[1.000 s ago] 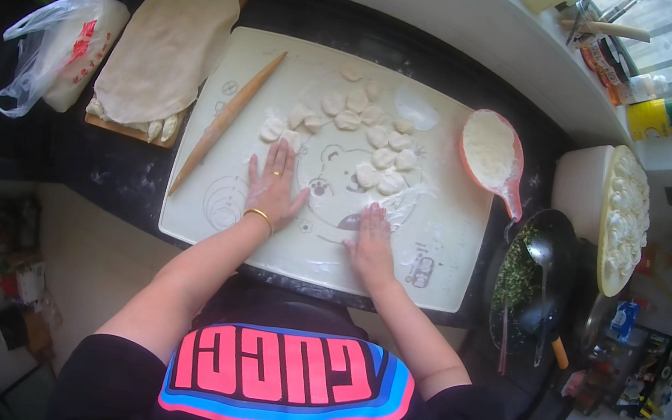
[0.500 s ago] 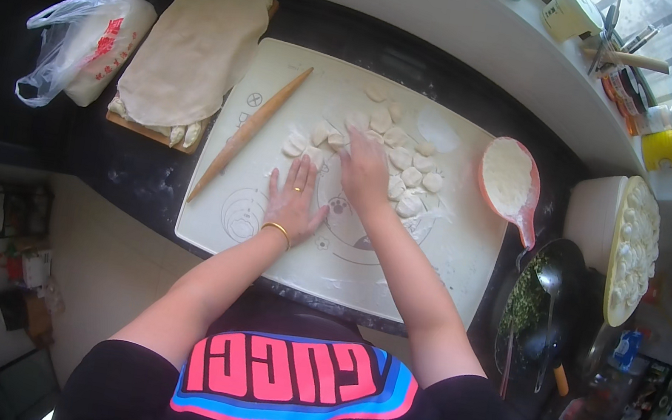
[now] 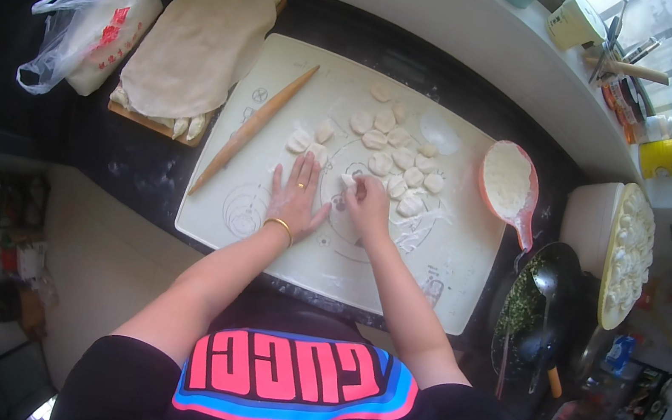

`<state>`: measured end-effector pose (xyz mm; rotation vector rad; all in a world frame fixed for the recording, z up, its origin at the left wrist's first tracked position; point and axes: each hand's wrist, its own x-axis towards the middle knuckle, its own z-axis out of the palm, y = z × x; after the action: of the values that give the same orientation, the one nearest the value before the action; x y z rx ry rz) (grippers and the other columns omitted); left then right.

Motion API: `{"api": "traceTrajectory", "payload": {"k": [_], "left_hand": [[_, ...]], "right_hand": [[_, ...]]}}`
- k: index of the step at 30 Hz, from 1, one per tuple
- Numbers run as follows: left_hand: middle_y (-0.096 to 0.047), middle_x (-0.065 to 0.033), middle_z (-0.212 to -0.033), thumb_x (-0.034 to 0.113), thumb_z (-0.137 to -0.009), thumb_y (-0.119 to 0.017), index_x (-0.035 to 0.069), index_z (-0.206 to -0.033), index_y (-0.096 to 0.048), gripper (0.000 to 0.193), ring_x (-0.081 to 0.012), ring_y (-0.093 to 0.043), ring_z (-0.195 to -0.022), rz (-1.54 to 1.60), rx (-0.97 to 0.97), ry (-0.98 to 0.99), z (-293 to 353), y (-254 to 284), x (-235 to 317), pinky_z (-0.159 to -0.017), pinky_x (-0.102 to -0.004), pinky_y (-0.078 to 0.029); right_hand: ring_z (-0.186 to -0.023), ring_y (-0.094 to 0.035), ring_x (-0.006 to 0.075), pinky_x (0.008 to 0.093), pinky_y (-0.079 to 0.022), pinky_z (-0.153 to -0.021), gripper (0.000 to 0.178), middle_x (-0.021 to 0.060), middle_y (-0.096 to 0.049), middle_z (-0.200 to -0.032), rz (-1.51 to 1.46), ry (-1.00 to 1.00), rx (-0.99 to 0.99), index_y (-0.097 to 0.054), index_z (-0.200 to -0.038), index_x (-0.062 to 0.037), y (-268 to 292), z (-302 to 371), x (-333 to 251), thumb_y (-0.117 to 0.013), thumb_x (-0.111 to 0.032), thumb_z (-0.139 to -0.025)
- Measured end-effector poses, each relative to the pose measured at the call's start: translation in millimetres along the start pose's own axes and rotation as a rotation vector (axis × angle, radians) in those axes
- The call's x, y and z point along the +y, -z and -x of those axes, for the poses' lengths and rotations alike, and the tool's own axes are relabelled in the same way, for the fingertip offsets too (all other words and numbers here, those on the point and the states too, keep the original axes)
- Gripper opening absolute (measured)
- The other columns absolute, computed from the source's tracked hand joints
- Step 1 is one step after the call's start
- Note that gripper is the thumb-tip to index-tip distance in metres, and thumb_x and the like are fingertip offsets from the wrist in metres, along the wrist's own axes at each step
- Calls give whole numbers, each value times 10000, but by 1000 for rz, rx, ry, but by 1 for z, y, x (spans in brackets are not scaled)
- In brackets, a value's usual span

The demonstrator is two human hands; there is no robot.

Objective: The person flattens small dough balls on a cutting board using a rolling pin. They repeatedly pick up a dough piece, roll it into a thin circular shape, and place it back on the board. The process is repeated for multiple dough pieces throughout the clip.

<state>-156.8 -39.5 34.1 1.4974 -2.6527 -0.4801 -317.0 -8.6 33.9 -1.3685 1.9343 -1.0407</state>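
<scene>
My left hand [image 3: 294, 204] lies flat on the white pastry mat [image 3: 441, 259], fingers stretched out, with its fingertips at a small dough disc [image 3: 317, 152]. Two more flattened pieces sit just beyond them. To its right, my right hand [image 3: 369, 208] is closed in a pinch on a small piece of dough [image 3: 347, 180], held at or just over the mat; the fingers hide part of it. Several round floured dough pieces [image 3: 403, 158] are grouped beyond the right hand. A tapered wooden rolling pin [image 3: 253, 130] lies slantwise on the mat's left side.
A pink handled scoop of flour [image 3: 508, 180] rests at the mat's right edge. Beyond it are a pan of chopped greens [image 3: 521, 309] with a ladle and a tray of dumplings [image 3: 628, 255]. At left, a dough sheet [image 3: 196, 44] covers a board beside a plastic bag [image 3: 107, 32].
My right hand has drawn back toward me from the dough pieces and now pinches one piece. The left hand stays nearly in place, fingertips by the same disc.
</scene>
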Motion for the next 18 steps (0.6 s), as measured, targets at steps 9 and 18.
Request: {"api": "traceTrajectory", "payload": {"k": [9, 18], "left_hand": [[-69, -151, -1541, 387, -854, -486, -20, -1443, -175, 780, -264, -52, -1430, -36, -24, -1, 0, -3, -3, -1118, -541, -40], [-64, -151, -1542, 382, -853, -480, -21, -1446, -159, 786, -269, -50, -1430, -41, -74, 15, -1, 2, 0, -1117, -542, -38]], "right_hand": [[-1084, -520, 363, 433, -413, -913, 437, 226, -519, -1207, 428, 532, 41, -515, -1185, 33, 16, 24, 1, -623, -94, -780], [-1363, -241, 382, 482, -216, -1104, 811, 277, -264, -1439, 619, 273, -291, -269, -1372, 96, 14, 25, 1, -659, -298, -782]]}}
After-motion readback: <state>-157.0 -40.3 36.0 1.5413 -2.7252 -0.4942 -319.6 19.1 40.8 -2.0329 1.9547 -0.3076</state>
